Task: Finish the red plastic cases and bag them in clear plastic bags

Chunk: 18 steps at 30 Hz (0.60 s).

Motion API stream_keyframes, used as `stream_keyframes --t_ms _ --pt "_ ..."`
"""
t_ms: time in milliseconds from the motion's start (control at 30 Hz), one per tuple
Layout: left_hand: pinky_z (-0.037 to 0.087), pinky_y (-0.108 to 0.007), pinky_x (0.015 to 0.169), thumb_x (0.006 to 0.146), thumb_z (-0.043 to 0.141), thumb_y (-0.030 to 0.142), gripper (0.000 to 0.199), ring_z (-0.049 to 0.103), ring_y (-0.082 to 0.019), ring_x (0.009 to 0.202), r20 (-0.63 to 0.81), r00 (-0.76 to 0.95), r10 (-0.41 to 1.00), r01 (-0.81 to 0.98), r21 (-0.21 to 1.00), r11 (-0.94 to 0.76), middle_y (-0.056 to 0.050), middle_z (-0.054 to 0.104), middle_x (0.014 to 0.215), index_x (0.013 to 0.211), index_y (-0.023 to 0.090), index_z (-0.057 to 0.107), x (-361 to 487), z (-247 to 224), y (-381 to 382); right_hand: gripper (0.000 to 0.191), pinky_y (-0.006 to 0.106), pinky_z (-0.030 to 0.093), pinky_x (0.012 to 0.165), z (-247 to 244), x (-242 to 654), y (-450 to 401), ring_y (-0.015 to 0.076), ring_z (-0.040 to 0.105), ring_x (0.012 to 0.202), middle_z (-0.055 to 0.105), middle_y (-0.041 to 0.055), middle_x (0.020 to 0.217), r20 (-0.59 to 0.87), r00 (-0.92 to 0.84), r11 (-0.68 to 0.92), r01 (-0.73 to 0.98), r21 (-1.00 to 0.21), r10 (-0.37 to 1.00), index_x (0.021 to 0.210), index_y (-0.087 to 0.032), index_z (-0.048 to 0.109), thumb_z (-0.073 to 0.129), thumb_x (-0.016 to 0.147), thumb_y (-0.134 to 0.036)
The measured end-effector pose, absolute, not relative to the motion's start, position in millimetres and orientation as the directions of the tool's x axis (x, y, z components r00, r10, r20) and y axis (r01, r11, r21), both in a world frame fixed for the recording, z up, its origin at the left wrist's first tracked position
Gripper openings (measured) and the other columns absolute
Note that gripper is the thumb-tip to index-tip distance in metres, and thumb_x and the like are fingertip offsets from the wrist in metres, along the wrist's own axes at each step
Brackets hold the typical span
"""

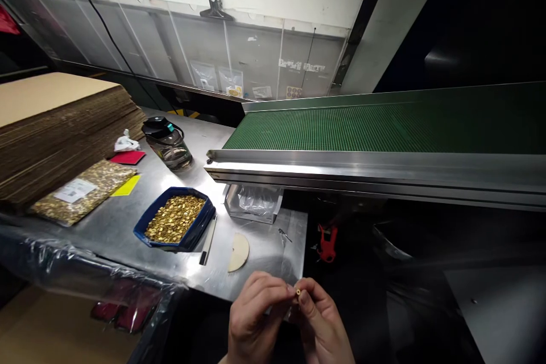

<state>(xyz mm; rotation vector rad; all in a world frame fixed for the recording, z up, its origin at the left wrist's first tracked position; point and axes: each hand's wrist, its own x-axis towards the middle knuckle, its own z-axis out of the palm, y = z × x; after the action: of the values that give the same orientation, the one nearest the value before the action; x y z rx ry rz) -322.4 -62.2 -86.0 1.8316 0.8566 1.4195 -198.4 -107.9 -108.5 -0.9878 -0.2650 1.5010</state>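
Note:
Both hands meet low in the head view, just off the table's front edge. A small brass ring-shaped piece with a hole in its middle sits between the thumb and forefinger of my right hand. My left hand is closed, its fingertips pinched together and touching beside the brass piece; what lies inside its fingers is hidden. A little clear plastic glints between the palms, too obscured to name. On the table beyond are a cream half-round disc and a blue tray full of small gold-coloured pieces.
A green conveyor belt with a metal rail crosses the right. A grey bin of clear bags sits below it. A cutter knife, water bottle, bag of brass pieces and cardboard stack occupy the table.

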Motion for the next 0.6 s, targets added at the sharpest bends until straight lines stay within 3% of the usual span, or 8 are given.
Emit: stream_keyframes --t_ms 67,300,433,600 --pt "0.057 -0.028 0.071 0.092 0.066 0.001 0.022 0.068 -0.018 0.080 0.622 0.204 0.756 0.132 0.747 -0.651 -0.006 0.075 0.087 0.105 0.017 0.074 -322.5 -83.6 -60.6 0.036 0.021 0.041 0.059 -106.4 -196.9 -107.0 0.0077 0.048 0.059 0.058 -0.0025 0.065 -0.418 0.088 -0.237 -0.712 -0.661 0.904 0.082 -0.018 0.068 0.088 0.077 -0.048" --pt "0.055 -0.028 0.066 0.095 0.064 0.004 0.013 0.064 -0.016 0.075 0.695 0.249 0.674 0.191 0.647 -0.738 -0.007 0.071 0.083 0.101 0.012 0.072 -323.3 -78.9 -54.6 0.039 0.018 0.042 0.060 -97.2 -186.3 -105.2 0.0056 0.049 0.060 0.060 -0.0019 0.069 -0.447 -0.092 -0.374 -0.710 -0.597 0.890 0.079 -0.015 0.065 0.089 0.076 -0.047" --pt "0.055 -0.028 0.063 0.093 0.063 0.000 0.017 0.063 -0.017 0.076 0.727 0.276 0.629 0.193 0.599 -0.777 -0.009 0.071 0.085 0.104 0.009 0.074 -325.6 -84.0 -53.2 0.042 0.017 0.042 0.060 -94.2 -182.9 -104.0 0.0055 0.050 0.061 0.058 -0.0023 0.067 -0.433 -0.079 -0.361 -0.695 -0.622 0.898 0.076 -0.014 0.064 0.089 0.076 -0.048" --pt "0.059 -0.028 0.068 0.091 0.064 -0.003 0.027 0.067 -0.018 0.083 0.782 0.263 0.566 0.217 0.523 -0.824 -0.011 0.072 0.093 0.113 0.008 0.074 -322.9 -97.8 -53.8 0.045 0.019 0.045 0.060 -104.7 -175.3 -98.2 0.0077 0.058 0.061 0.066 0.0005 0.069 -0.408 -0.109 -0.376 -0.651 -0.659 0.906 0.081 -0.014 0.070 0.091 0.071 -0.052"
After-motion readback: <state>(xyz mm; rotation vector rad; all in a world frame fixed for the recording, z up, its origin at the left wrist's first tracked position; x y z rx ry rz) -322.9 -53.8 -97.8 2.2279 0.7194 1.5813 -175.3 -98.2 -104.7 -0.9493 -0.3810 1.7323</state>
